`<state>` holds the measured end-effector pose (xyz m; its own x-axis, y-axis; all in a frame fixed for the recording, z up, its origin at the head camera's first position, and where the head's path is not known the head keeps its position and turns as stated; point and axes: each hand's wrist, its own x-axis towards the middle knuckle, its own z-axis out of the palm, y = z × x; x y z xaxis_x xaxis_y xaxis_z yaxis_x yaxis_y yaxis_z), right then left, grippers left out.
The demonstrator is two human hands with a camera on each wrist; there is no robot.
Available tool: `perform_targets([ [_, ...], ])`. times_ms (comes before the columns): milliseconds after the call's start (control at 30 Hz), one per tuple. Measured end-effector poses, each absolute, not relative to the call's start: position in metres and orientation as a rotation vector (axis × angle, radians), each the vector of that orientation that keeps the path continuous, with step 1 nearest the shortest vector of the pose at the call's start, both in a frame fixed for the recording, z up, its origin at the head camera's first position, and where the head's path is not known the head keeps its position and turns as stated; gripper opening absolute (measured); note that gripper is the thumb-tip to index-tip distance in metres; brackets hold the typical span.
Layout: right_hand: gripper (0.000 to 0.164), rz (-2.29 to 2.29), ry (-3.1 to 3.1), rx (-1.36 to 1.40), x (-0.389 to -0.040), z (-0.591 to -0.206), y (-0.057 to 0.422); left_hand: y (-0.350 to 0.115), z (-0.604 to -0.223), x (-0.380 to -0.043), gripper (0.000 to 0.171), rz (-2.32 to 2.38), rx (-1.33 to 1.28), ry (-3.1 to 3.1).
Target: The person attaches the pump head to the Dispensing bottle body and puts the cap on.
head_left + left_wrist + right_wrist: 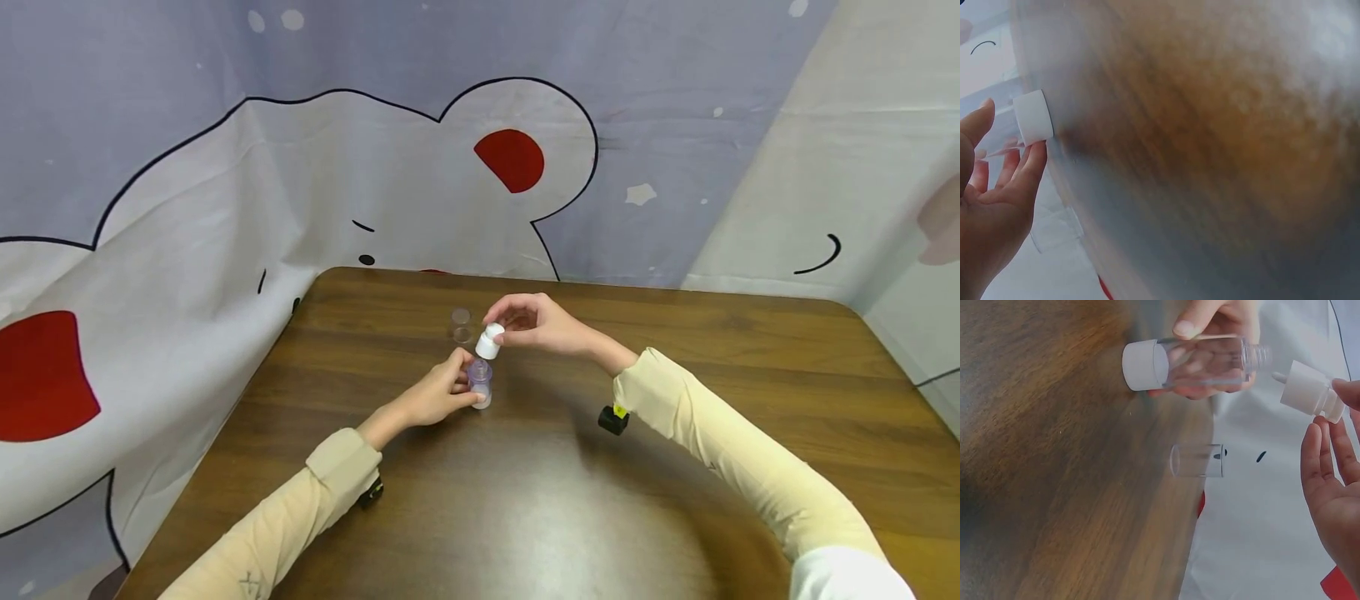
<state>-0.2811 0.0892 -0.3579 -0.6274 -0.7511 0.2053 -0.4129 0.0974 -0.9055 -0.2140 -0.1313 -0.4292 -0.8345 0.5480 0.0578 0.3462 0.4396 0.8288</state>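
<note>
Left hand point(433, 395) reached inward, fingers pinching clear cylindrical plastic bottle with white base point(481, 387), upright at brown wooden bench point(525, 492). Right hand point(547, 323) arched higher—fingers pinched white plastic pump top point(489, 345), tilted, just above bottle's mouth. Clear plastic cap point(462, 327) stood behind.

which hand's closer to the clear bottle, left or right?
Left. The left hand grips the clear bottle; the right hand is apart from it, holding the white top above its open neck.
</note>
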Motion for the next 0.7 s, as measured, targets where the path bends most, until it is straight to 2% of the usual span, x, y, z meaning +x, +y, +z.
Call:
perform_targets([
  [700, 0.024, -1.318, 2.156, -1.340, -0.273, -0.357, 0.078, -0.132, -0.429, -0.214, 0.041, 1.319, 0.795, 2.483],
])
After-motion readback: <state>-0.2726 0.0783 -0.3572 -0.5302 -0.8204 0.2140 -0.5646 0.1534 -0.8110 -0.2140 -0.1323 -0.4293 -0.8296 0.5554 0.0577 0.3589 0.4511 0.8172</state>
